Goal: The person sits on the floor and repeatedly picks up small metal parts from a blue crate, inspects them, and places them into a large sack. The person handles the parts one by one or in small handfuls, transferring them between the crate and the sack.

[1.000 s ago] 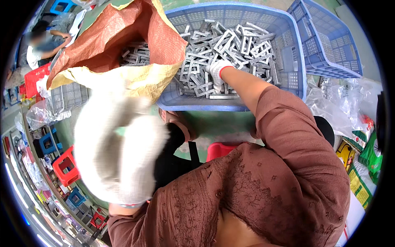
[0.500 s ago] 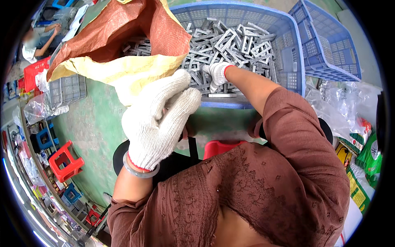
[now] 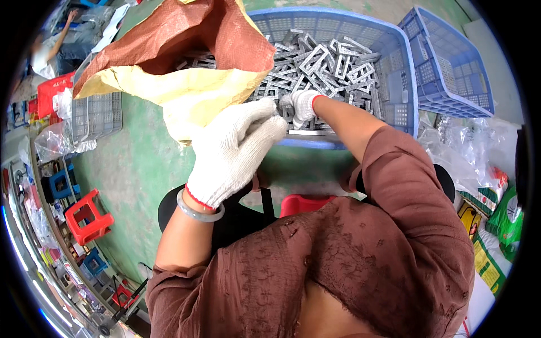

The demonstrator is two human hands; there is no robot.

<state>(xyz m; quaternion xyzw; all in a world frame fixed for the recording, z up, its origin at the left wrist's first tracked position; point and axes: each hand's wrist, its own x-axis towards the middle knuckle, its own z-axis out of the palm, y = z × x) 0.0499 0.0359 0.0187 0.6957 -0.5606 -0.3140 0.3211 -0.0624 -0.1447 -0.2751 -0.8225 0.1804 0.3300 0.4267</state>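
A blue plastic basket point(image 3: 398, 84) in front of me holds a heap of grey metal rectangular frames point(image 3: 315, 59). My right hand point(image 3: 304, 106), in a white knit glove, reaches over the near edge with its fingers bent around a grey metal frame, mostly hidden. My left hand point(image 3: 231, 149), gloved too, hovers just left of it, near the basket's near edge. Its thumb and fingers are slightly apart, and nothing shows between them. Beyond the left hand a woven sack point(image 3: 208, 97), yellow outside and orange inside, gapes over the basket's left part; more frames show inside its mouth.
A second blue basket point(image 3: 451, 70) stands at the right, beside clear plastic wrapping point(image 3: 459, 143) and printed bags point(image 3: 501, 219). At the left are a red stool point(image 3: 89, 217), a grey crate point(image 3: 104, 116) and shelving. A co-worker point(image 3: 51, 53) sits far left.
My left hand has moved right, toward the right hand. The right hand has shifted slightly right and down, staying among the frames. The co-worker's arm has gone up.
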